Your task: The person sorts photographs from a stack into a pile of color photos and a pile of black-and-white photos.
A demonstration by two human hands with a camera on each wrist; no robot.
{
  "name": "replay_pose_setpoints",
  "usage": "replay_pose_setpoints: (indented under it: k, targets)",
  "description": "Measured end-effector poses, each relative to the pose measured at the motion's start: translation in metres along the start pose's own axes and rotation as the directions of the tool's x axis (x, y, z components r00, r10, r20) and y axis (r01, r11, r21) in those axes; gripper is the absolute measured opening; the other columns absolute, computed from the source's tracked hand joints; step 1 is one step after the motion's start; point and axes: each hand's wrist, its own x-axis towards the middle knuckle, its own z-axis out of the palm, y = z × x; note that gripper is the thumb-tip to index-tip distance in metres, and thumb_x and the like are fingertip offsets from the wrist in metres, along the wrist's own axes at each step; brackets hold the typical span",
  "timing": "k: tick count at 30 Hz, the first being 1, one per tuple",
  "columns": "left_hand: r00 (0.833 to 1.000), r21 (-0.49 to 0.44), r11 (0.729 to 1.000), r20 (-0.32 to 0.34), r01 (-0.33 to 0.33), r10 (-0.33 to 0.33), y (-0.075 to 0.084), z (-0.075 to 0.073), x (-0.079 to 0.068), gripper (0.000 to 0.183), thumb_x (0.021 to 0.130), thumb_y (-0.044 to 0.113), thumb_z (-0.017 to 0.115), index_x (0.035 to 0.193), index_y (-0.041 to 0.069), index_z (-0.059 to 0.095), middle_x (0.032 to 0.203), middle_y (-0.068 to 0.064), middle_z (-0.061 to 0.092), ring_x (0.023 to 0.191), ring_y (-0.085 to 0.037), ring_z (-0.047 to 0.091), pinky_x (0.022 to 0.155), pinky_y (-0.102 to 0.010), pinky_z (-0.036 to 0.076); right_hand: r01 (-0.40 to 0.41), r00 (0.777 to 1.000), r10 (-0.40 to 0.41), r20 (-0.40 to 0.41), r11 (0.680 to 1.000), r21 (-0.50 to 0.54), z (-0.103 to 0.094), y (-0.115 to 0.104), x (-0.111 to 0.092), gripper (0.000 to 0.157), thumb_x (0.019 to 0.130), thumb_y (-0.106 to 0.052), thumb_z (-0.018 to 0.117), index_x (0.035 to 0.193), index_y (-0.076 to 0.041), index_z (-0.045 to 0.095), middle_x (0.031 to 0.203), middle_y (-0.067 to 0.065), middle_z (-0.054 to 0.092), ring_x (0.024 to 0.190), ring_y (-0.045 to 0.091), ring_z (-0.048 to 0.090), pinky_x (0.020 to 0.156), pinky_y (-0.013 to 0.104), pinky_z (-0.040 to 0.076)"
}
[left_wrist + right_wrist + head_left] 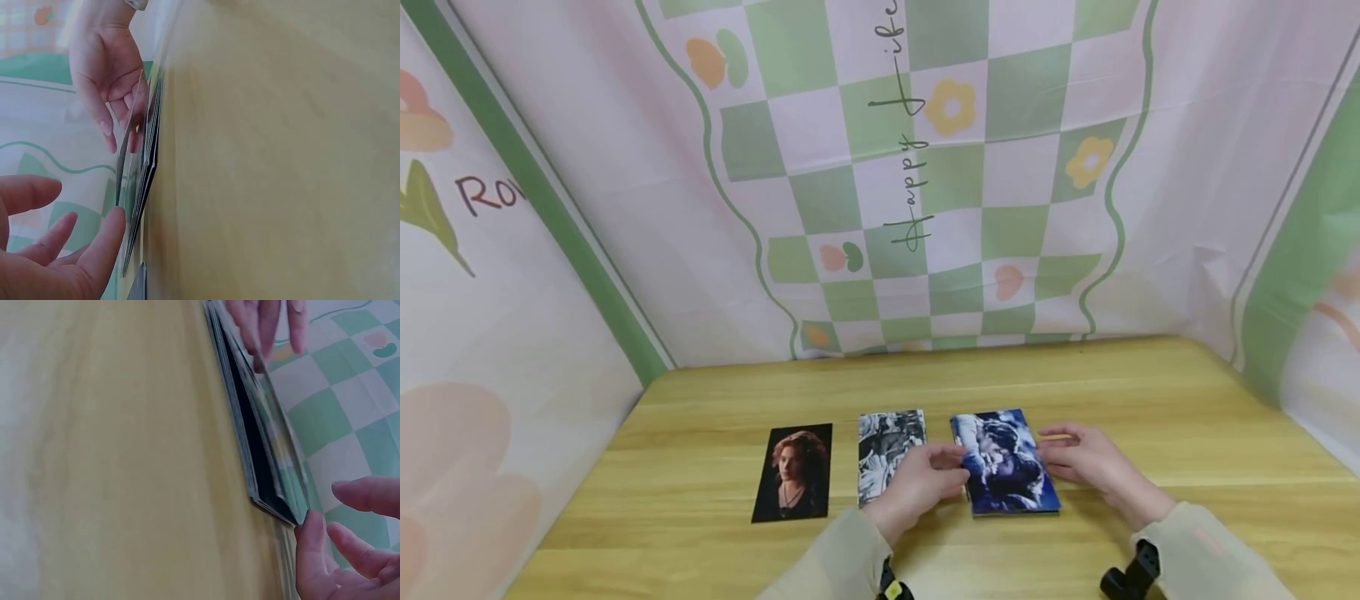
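Note:
A stack of photo cards (1009, 467), topped by a blue-toned picture of two people, lies on the table between my hands. My left hand (925, 477) touches its left edge with loosely extended fingers, while my right hand (1086, 457) is at the right edge, fingers likewise extended. Seen edge-on in the left wrist view, the top card (120, 169) bows up from the cards (152, 147) beneath. Left of the stack, a black-and-white photo card (880, 442) is partly covered by my left hand. Farther left lies a dark portrait card (792, 479) of a red-haired person.
The cards lie on a wood-grain table (700, 450). Behind it hangs a checked green-and-white cloth (880, 192), and another printed cloth (497, 333) stands along the left side. Dark wrist devices (1131, 575) sit at both sleeves.

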Motion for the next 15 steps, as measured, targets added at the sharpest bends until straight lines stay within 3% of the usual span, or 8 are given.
replay_pose_setpoints:
  k: [10, 15]
  targets:
    - [1.000, -0.066, 0.998, 0.000, -0.018, 0.018, -0.0008, -0.0028, -0.0009, 0.033, 0.083, -0.001, 0.063, 0.117, -0.001, 0.061, 0.109, -0.010, 0.065, 0.088, -0.016, 0.065, 0.080, -0.030, 0.057, -0.015, 0.999, 0.012, -0.036, 0.997, -0.069, 0.0052, -0.0045, 0.0003, 0.048, 0.089, 0.007, 0.056, 0.130, 0.020, 0.035, 0.111, 0.027, 0.061, 0.088, 0.012, 0.064, 0.077, 0.029, 0.058]
    - [1.000, -0.103, 0.995, -0.005, 0.013, -0.013, 0.0001, -0.0023, -0.0005, 0.033, 0.085, -0.003, 0.062, 0.118, -0.002, 0.061, 0.104, -0.010, 0.065, 0.084, -0.017, 0.067, 0.079, -0.030, 0.058, 0.004, 0.999, -0.008, -0.040, 0.996, -0.089, 0.0055, -0.0042, -0.0010, 0.045, 0.089, 0.005, 0.057, 0.128, 0.020, 0.039, 0.107, 0.021, 0.064, 0.085, 0.012, 0.063, 0.074, 0.029, 0.058]
